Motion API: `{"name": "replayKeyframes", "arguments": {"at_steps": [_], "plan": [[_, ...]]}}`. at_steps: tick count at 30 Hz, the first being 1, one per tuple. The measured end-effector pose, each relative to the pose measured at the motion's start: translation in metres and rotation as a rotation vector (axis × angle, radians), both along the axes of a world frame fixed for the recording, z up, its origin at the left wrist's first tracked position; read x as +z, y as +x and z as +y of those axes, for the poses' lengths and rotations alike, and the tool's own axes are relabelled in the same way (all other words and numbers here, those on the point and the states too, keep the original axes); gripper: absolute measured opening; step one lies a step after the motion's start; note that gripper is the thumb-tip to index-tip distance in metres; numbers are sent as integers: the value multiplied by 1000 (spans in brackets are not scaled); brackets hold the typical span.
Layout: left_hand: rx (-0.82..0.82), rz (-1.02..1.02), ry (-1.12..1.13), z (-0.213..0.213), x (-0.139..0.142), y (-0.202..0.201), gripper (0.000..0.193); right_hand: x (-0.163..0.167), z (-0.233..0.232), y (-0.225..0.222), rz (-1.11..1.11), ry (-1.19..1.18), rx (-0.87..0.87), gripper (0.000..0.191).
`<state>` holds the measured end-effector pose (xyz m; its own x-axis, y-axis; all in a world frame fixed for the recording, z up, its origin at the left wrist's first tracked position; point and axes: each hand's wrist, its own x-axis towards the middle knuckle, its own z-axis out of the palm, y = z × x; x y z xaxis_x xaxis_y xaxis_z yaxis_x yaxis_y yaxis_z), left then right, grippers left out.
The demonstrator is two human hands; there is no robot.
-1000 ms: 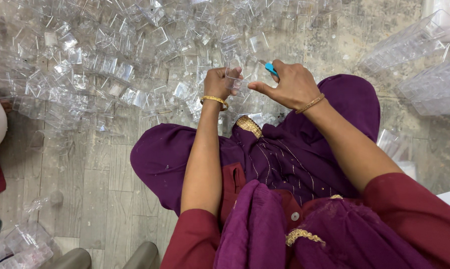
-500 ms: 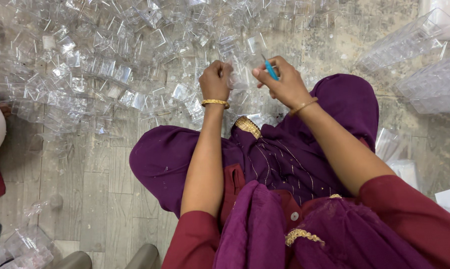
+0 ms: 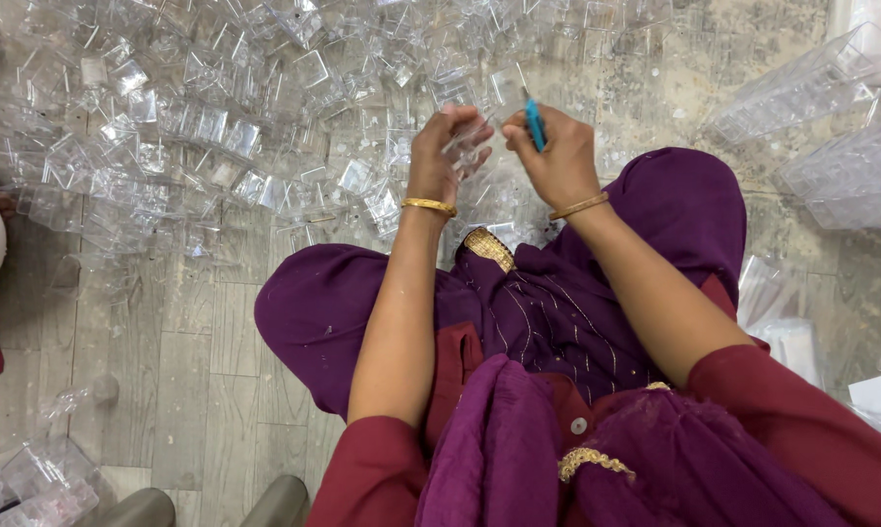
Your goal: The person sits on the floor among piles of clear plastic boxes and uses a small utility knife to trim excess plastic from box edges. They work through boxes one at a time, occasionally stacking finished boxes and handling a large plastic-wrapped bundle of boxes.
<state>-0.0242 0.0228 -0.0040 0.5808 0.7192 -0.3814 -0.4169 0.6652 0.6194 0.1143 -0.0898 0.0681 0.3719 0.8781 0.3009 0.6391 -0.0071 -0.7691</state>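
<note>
Gripping a small clear plastic box [image 3: 468,146] in the left hand [image 3: 440,146], fingers curled closed around it, the person holds it up in front of their lap, just above the heap of clear plastic boxes [image 3: 216,127] spread across the floor. The right hand [image 3: 558,156] is closed on a slim blue tool [image 3: 535,122], its tip pointing up and sitting right beside the held box.

Risk number one, as I judge it: that tool is working very near the left fingertips, and a slip off the slick plastic could jab them. Risk two: the box is thin and glassy, so a hard squeeze could crack it, or it could pop out of the hand and vanish into the look-alike heap below. Whether the tool touches the box, I cannot tell.

Packaging around the edges: stacked clear plastic trays [image 3: 831,127] lie at the upper right, long and rectangular, tilted on the floor. A clear plastic bag [image 3: 782,322] sits by the person's right knee, with a white sheet [image 3: 880,395] just beyond it. At the lower left, another clear container [image 3: 40,483] holds more small pieces. No labels or signs are readable anywhere.
</note>
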Motion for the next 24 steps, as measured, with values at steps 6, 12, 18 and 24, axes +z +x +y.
{"name": "replayKeyframes", "arguments": {"at_steps": [6, 12, 18, 24], "plan": [[185, -104, 79, 6, -11, -3, 23, 4, -10, -10, 210, -107, -76, 33], [322, -91, 162, 11, -14, -9, 24, -3, -41, -25, 117, -58, -92, 27], [344, -124, 151, 9, -14, -9, 23, -14, -45, -39, 90, -15, -97, 25], [418, -150, 219, 11, -29, -6, 18, -16, -61, -64, 76, 8, 49, 27]]}}
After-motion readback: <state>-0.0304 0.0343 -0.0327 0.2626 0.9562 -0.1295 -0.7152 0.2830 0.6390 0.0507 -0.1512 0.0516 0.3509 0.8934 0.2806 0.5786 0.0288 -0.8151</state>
